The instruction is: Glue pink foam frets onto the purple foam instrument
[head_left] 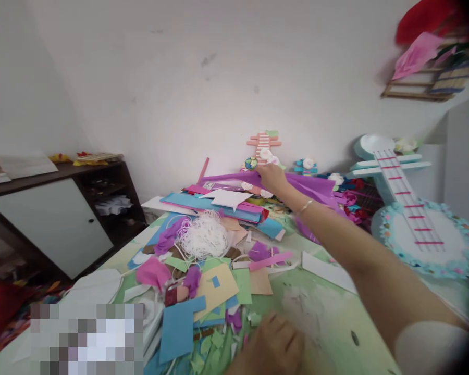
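Note:
My right hand (272, 178) reaches across to the back of the table. Its fingers are closed at the upper edge of a purple sheet (315, 188), which looks like crepe paper; the fingertips are partly hidden. Just behind them stands a small peach-coloured stick craft (263, 143) with white paper flowers. Near the front edge my left hand (276, 341) rests on the table, fingers curled in, with nothing visible in them. Beside it lie scraps of green, purple and blue paper (176, 333). A tangled heap of white string (204, 235) sits mid-table.
A large pale-blue guitar-shaped craft (422, 229) stands at the right. Stacked coloured sheets (226, 200) lie toward the wall. A dark cabinet (117, 179) with a white door is at the left. A wooden rack (418, 96) hangs at upper right. The lower left is pixelated.

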The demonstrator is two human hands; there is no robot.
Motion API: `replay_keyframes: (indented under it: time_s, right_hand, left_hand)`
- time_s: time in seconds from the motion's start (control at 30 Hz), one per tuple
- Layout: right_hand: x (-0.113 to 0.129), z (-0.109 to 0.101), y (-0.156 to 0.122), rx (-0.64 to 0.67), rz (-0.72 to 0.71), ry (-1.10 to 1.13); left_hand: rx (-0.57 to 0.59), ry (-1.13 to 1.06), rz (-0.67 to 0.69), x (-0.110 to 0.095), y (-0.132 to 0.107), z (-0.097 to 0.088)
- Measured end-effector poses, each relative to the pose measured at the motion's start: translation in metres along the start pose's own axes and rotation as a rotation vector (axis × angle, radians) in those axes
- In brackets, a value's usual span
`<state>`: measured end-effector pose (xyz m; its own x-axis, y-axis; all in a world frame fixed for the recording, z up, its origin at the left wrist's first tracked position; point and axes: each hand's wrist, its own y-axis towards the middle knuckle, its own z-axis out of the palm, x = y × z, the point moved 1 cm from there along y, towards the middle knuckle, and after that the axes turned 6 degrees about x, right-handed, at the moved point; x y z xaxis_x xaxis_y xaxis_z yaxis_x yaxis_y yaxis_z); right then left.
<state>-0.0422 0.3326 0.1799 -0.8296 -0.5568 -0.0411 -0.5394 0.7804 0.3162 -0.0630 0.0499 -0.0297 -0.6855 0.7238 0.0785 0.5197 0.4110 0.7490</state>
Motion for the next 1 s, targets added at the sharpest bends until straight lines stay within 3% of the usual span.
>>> replay_keyframes:
  time_s: [0.1,0.2,0.33,0.43,0.53,0.63,0.83,0.9,1.0]
  right_hand:
    - [0.03,0.043,0.029,-0.019,0.013,0.007]
    - [0.053,0.091,0.031,0.021,-0.022,0.052]
    - [0.086,0.141,0.004,0.119,-0.168,0.163]
    - [0.116,0.16,-0.031,0.194,-0.323,0.264]
    - [0.147,0.164,-0.066,0.223,-0.452,0.352]
    - [0.171,0.155,-0.091,0.204,-0.591,0.418]
    - [0.188,0.125,-0.118,0.249,-1.022,0.528]
    - [0.181,0.119,-0.117,0.306,-0.947,0.607]
    - [0.154,0.118,-0.1,0.308,-0.517,0.644]
  left_hand:
    - [-0.083,0.025,-0.02,0.005,-0.002,0.011]
    - [-0.183,0.055,-0.08,0.007,-0.006,0.022]
    - [-0.114,0.079,-0.063,0.007,-0.007,0.025]
    - [-0.046,0.066,-0.023,0.006,-0.006,0.018]
    - [0.004,0.056,-0.023,0.007,-0.007,0.013]
    - [0.053,0.049,-0.037,0.008,-0.01,0.014]
    - [0.013,-0.018,-0.062,0.005,-0.013,0.016]
    - [-0.002,-0.022,-0.064,0.005,-0.013,0.016]
    - [0.018,-0.034,-0.059,0.005,-0.014,0.019]
